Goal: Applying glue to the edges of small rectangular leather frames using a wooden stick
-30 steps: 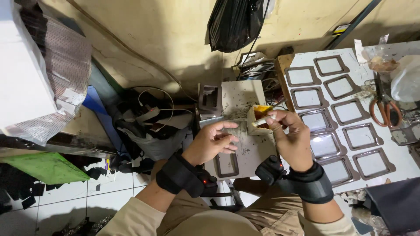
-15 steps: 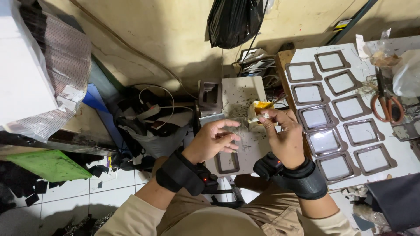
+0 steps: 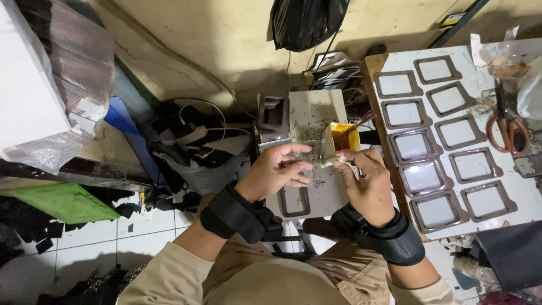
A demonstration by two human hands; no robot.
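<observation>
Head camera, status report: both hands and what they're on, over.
Left hand holds a clear frame piece. Right hand pinches a small white stick at its edge. Open tub of yellow glue just behind. Nothing between them.

Small clear plastic piece (image 3: 307,153) — held flat, just beside the open yellow glue tub (image 3: 341,138).

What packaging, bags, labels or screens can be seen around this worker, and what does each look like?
Black plastic bag: hangs on the wall at top centre, crumpled and glossy.
Small label: top right on a dark bar, yellow and black rectangle.
Clear plastic bag: far right on the white board, crinkled, brownish contents.
Small open container: by the right hand, cream outside, orange-yellow inside.
No screens are visible.
</observation>
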